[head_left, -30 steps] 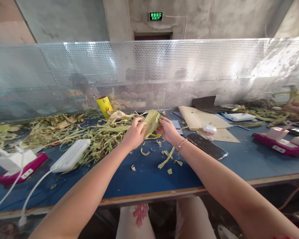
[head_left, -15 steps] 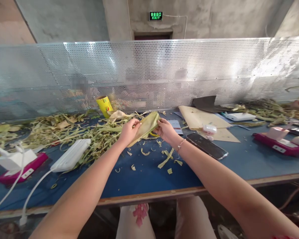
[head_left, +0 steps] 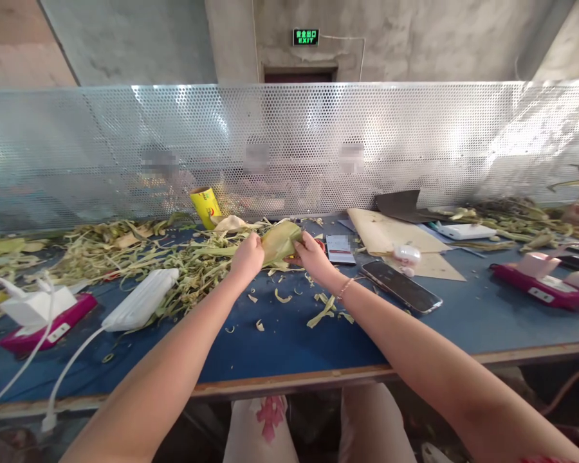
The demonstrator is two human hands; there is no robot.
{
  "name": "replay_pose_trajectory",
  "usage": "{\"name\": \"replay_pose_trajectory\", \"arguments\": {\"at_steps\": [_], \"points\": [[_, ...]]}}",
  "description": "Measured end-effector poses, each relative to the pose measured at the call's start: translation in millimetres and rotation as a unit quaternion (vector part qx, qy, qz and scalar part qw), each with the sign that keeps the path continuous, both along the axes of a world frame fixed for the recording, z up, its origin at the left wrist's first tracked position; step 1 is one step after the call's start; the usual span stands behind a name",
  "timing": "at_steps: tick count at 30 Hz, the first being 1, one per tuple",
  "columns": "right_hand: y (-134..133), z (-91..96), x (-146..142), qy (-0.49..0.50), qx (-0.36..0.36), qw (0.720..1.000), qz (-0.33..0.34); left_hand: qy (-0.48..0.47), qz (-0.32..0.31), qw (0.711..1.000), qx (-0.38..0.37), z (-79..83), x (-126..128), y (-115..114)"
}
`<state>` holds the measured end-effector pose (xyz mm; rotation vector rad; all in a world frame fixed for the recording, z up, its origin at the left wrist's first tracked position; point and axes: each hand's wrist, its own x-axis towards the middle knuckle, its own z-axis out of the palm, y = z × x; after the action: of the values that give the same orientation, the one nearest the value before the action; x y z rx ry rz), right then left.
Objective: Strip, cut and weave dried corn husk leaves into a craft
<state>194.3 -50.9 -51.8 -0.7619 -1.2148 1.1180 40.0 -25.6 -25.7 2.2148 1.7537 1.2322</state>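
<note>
A broad, pale green corn husk (head_left: 280, 243) is stretched between my two hands above the blue table (head_left: 289, 347). My left hand (head_left: 249, 256) is closed on its left end. My right hand (head_left: 313, 256) pinches the right end, thumb on top. Just behind my left hand lies a heap of shredded husk strips (head_left: 193, 267). Below the hands, small husk scraps (head_left: 322, 310) and curls are scattered on the table. Something red and yellow shows partly behind my right fingers; I cannot make out what it is.
A phone (head_left: 401, 285) lies right of my right wrist, near an earbud case (head_left: 407, 254) and brown paper (head_left: 390, 231). At left are a white power bank (head_left: 142, 299) and a magenta power strip (head_left: 62, 321) with cables. A yellow tube (head_left: 205, 207) stands before the perforated screen (head_left: 289, 141).
The husk has turned from a slanted, upright position to lie flatter between the hands. My left hand has closed more into a fist, and the right has shifted slightly left.
</note>
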Motion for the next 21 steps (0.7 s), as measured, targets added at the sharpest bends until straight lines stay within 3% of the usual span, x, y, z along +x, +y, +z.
{"name": "replay_pose_trajectory", "arguments": {"at_steps": [3, 8, 14, 18, 21], "points": [[-0.7, 0.7, -1.2, 0.012, -0.009, 1.0, 0.007, 0.082, -0.04, 0.995, 0.045, 1.9, -0.6, -6.2], [3.6, 0.8, 2.4, 0.046, -0.038, 0.998, -0.004, 0.127, -0.093, 0.987, 0.011, 5.6, -4.8, -5.5], [-3.6, 8.5, 1.9, 0.047, -0.05, 0.997, -0.019, -0.027, -0.095, 0.995, 0.011, 5.6, -0.8, -3.4], [-19.4, 10.6, -10.4, -0.081, -0.037, 0.996, 0.018, -0.143, -0.064, 0.987, 0.041, 5.1, 8.3, -10.2], [-27.1, 7.6, -21.0, -0.171, 0.004, 0.985, 0.009, -0.243, -0.077, 0.966, 0.027, 1.1, 16.9, -13.5]]}}
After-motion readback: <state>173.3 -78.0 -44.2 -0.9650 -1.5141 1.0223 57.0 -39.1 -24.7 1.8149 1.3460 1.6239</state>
